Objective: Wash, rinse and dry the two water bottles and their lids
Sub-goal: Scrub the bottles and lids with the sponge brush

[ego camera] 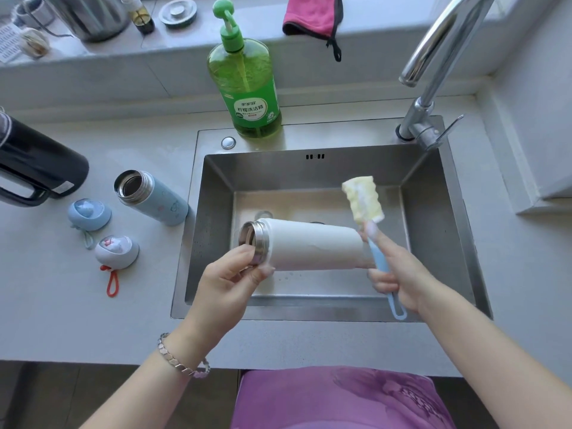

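The white water bottle (312, 244) lies level in the air over the stainless steel sink (216, 212), with its steel mouth toward nine o'clock and its base toward three. There is open basin behind and beneath it. The left hand (229, 277) grips the threaded steel rim, fingers curled round it. The right hand (399, 274) is closed round the pale blue handle of a sponge brush (378, 257). The brush's ribbed yellow foam head stands up just past the bottle's base, clear of the sink walls.

On the matte grey counter (93, 320), at nine o'clock from the basin, the uncapped light blue water bottle (154, 201) lies near the sink's edge. The domed blue lid (89, 213) and the white lid (117, 251) with a red loop lie apart beside it. At twelve o'clock a green pump bottle of dish soap (244, 88) stands on the sink deck. A chrome faucet (433, 66) arches in from two o'clock.
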Demonstrator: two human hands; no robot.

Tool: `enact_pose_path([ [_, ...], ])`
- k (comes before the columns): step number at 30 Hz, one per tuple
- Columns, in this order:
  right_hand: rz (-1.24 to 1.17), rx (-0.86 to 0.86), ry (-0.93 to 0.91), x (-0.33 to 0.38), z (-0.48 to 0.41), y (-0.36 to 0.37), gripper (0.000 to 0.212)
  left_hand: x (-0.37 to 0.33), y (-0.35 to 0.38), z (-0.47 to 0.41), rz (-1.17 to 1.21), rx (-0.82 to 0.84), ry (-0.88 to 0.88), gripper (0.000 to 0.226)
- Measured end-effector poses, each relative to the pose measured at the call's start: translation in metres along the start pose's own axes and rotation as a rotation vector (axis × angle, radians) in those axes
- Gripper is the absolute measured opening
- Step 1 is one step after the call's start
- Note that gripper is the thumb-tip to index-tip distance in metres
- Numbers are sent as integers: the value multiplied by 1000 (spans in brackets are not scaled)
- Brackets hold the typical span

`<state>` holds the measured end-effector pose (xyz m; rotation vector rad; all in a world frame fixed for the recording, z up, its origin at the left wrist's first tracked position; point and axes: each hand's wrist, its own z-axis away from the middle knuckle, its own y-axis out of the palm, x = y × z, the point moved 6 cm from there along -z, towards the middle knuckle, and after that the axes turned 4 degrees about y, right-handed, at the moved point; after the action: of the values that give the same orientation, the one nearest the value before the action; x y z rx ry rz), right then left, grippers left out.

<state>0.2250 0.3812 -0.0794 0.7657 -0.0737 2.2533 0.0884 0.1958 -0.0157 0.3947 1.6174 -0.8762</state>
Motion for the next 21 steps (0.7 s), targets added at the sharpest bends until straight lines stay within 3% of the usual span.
enact_pose_path([
  [4,-81,144,124,-11,-1,8,32,5,4,-1,61,38,-70,32],
  [7,-158,145,110,-13,-2,6,32,8,6,-4,52,77,-146,24],
  [9,-140,122,45,-9,-1,4,32,11,4,-3,53,18,-211,16],
  [10,-105,103,2,-6,-1,3,35,11,-2,-3,-17,-67,-215,31],
  [12,-4,38,-91,2,2,2,40,-3,-9,-6,-271,-207,-102,63],
  [13,48,4,-138,7,4,4,41,-12,-3,-10,-404,-186,15,74],
  [15,132,-31,-236,17,7,12,42,-23,26,-18,-627,12,220,85],
  [17,231,-47,-330,27,13,25,46,-24,54,-25,-829,178,307,94],
  [19,363,-59,-397,31,20,35,52,-24,66,-33,-908,203,318,86],
  [21,458,-55,-418,33,32,39,51,-30,62,-38,-857,111,290,67],
])
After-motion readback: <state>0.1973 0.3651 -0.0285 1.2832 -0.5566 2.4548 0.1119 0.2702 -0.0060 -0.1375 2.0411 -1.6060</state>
